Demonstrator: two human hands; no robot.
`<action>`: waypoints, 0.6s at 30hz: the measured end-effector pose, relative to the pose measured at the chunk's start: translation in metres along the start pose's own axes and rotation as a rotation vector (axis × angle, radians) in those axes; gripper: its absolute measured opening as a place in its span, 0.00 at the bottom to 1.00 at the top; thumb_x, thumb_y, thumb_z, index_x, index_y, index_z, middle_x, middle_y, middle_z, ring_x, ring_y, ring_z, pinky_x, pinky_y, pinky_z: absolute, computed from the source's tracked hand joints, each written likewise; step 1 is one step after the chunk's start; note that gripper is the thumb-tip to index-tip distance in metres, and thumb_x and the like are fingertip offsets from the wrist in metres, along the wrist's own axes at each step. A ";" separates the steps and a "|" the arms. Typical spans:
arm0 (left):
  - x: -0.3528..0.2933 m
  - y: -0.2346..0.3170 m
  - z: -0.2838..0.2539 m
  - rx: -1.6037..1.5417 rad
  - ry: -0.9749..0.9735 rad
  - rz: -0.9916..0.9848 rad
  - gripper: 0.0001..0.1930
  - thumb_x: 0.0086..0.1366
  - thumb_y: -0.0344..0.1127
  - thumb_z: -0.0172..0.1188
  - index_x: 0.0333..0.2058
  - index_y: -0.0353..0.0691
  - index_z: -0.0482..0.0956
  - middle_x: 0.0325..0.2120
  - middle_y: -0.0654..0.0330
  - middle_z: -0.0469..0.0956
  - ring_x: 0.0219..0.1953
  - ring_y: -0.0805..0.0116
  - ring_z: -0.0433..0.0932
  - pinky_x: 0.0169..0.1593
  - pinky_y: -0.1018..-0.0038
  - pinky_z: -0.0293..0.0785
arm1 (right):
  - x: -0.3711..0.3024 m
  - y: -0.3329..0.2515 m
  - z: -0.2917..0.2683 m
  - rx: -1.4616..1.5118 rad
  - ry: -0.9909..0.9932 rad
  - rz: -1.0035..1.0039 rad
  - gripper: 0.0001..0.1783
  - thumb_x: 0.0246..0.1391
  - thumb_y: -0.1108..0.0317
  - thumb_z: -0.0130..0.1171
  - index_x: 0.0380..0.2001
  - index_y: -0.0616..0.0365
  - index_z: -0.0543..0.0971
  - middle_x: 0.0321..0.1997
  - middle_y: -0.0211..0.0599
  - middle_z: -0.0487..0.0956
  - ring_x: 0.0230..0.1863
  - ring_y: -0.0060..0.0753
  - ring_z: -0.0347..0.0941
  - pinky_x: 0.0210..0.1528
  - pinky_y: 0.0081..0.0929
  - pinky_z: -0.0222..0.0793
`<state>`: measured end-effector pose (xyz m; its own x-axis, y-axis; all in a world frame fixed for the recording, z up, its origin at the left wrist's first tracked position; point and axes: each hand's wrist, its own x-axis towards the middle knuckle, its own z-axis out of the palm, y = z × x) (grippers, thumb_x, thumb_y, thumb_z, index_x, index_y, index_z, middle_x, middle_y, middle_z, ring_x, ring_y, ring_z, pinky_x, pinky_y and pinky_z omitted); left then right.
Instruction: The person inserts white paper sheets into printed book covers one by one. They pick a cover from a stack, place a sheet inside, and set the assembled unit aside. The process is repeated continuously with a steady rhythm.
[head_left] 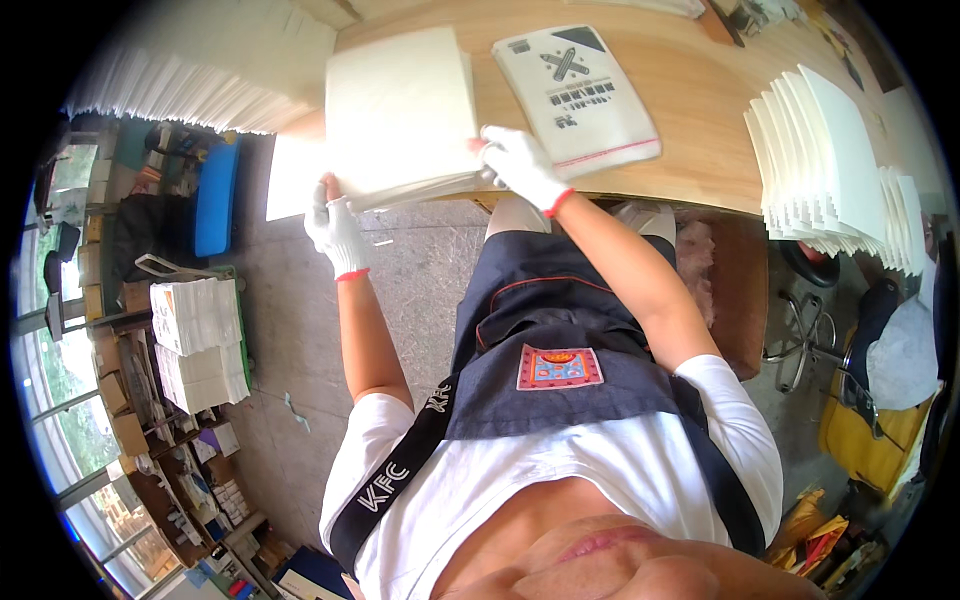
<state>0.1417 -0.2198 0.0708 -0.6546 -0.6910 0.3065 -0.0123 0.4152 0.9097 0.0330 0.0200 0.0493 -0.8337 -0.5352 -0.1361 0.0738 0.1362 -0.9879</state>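
Note:
A thick stack of white paper sheets point(400, 105) lies at the table's near edge, its lower side reaching slightly over it. At the stack's near left corner, my left hand point(335, 232), in a white glove with a red cuff and a bare thumb tip, is closed on the edge. My right hand point(520, 168), gloved the same way, has its fingers curled and its thumb on the stack's near right edge. Right of the stack lies a pile of flat clear-and-white plastic bags point(575, 95) printed with crossed pencils and a red line; my right wrist is close to its near end.
Fanned white booklets point(815, 160) stand at the table's right end. A long row of white paper point(190, 70) fills the far left. The wooden table point(690, 110) ends just before my apron. Bundled stacks sit on a cart point(200, 340) to the left; a chair base point(808, 340) is on the right.

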 end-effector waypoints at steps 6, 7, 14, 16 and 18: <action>0.009 -0.054 0.016 -0.607 0.097 -0.334 0.18 0.60 0.30 0.48 0.49 0.34 0.71 0.44 0.57 0.73 0.46 0.69 0.70 0.51 0.75 0.64 | -0.001 0.011 -0.009 0.063 0.018 0.074 0.14 0.55 0.57 0.49 0.31 0.59 0.74 0.19 0.32 0.76 0.21 0.20 0.70 0.22 0.22 0.65; 0.004 -0.070 0.013 -0.567 0.124 -0.283 0.17 0.62 0.32 0.47 0.48 0.33 0.71 0.44 0.56 0.73 0.46 0.67 0.70 0.50 0.73 0.65 | -0.019 0.003 -0.020 0.212 0.012 0.003 0.15 0.57 0.56 0.49 0.32 0.57 0.73 0.18 0.30 0.74 0.19 0.19 0.68 0.22 0.19 0.64; -0.080 -0.163 0.011 -0.475 0.272 -0.548 0.16 0.62 0.28 0.45 0.49 0.35 0.70 0.46 0.55 0.72 0.46 0.62 0.71 0.51 0.69 0.67 | -0.184 -0.006 -0.165 0.356 0.879 -0.159 0.10 0.60 0.62 0.45 0.31 0.57 0.71 0.19 0.26 0.70 0.17 0.16 0.64 0.17 0.13 0.58; -0.102 -0.182 0.021 -0.389 0.117 -0.538 0.16 0.62 0.27 0.44 0.49 0.35 0.70 0.46 0.55 0.72 0.47 0.63 0.71 0.52 0.69 0.66 | -0.227 -0.015 -0.223 0.430 1.105 -0.230 0.09 0.58 0.62 0.48 0.26 0.53 0.69 0.18 0.29 0.71 0.14 0.17 0.64 0.12 0.15 0.55; -0.117 -0.175 0.039 -0.280 -0.023 -0.473 0.16 0.62 0.28 0.45 0.48 0.35 0.72 0.45 0.56 0.73 0.47 0.65 0.71 0.52 0.71 0.65 | -0.266 -0.002 -0.287 0.277 1.338 -0.155 0.07 0.56 0.64 0.44 0.30 0.55 0.69 0.19 0.32 0.73 0.13 0.19 0.65 0.12 0.15 0.58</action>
<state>0.1905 -0.1888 -0.1356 -0.6429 -0.7497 -0.1569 -0.1098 -0.1125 0.9876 0.0975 0.4013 0.1089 -0.7184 0.6956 -0.0061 -0.0929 -0.1047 -0.9902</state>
